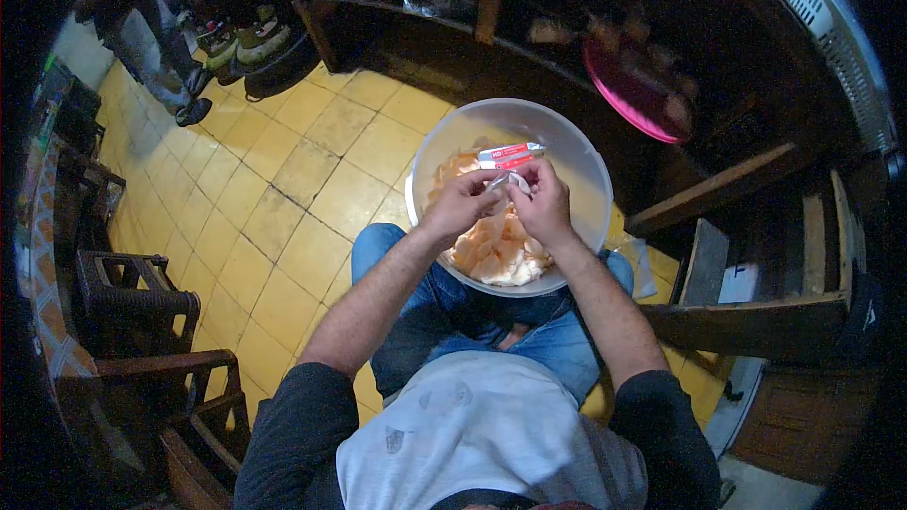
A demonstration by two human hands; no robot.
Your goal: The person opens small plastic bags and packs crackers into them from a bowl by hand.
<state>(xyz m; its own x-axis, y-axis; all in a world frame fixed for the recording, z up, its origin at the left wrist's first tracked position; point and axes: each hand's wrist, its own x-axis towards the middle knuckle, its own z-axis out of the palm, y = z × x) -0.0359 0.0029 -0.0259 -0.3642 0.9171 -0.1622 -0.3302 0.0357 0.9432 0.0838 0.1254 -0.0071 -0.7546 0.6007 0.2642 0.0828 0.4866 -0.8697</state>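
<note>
Above a big translucent plastic tub, both of my hands pinch a small clear plastic bag. My left hand grips one side of it with thumb and fingers. On the other side, my right hand is closed on the crumpled plastic. Just beyond my fingertips shows a red and white printed label, which overlaps the bag in this view. Thin, pale orange pieces like chips lie heaped in the tub, partly hidden by my hands.
The tub stands between my knees on a yellow tiled floor. A pink basin is at the upper right, a wooden frame at the right. Dark stools stand left. At the upper left is another person.
</note>
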